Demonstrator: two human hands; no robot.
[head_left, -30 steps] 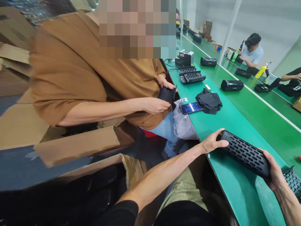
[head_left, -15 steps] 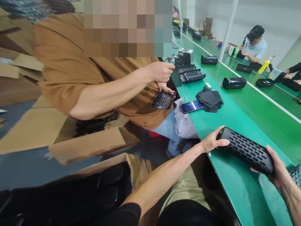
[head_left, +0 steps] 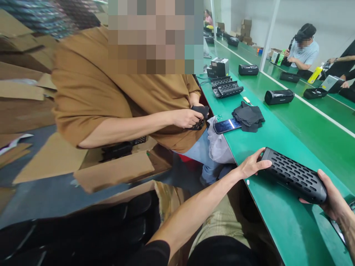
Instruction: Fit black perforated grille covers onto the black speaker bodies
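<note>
Between my two hands is a black speaker housing point(head_left: 294, 173) with rows of slotted holes on its upper face, held over the green table point(head_left: 277, 218). My left hand point(head_left: 252, 164) grips its left end, the thumb lying along the near side. Around the right end wraps my right hand point(head_left: 332, 197), whose fingers are partly hidden behind the housing. To the left, a co-worker in a brown top holds a perforated black panel point(head_left: 197, 126) and presses a dark cloth piece point(head_left: 202, 110) against it.
A phone point(head_left: 226, 126) and a pile of dark cloth pieces point(head_left: 249, 116) lie on the table. Beyond them are perforated panels point(head_left: 227, 88) and a glossy black speaker point(head_left: 279, 96). An open carton point(head_left: 169, 199) of black parts stands beside my left arm. Other people sit across the line.
The housing has tilted slightly in my hands, showing more of its near side. The co-worker's raised hand has come down onto the perforated panel with a dark cloth piece.
</note>
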